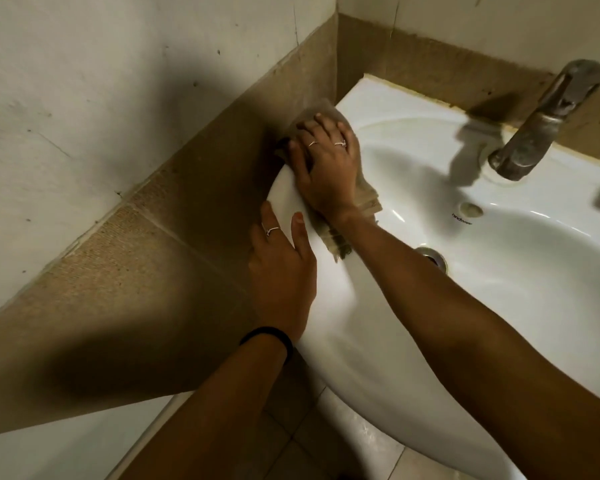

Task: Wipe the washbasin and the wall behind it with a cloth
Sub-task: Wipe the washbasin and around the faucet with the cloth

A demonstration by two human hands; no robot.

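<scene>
The white washbasin (520, 278) fills the right of the view, fixed into a corner. My right hand (326, 164) presses a beige cloth (368, 197) flat onto the basin's left rim, close to the tiled side wall (174, 209). The cloth sticks out above my fingertips and trails under my wrist. My left hand (283, 268) rests on the outer left edge of the basin, fingers straight, thumb lying on the rim. The wall behind the basin (447, 60) has a brown tile band with pale plaster above it.
A worn metal tap (548, 123) stands on the basin's back ledge. The drain (433, 258) sits at the bowl's bottom, an overflow hole (471, 209) above it. A second fitting shows at the far right edge. Pale floor tiles (354, 441) lie below the basin.
</scene>
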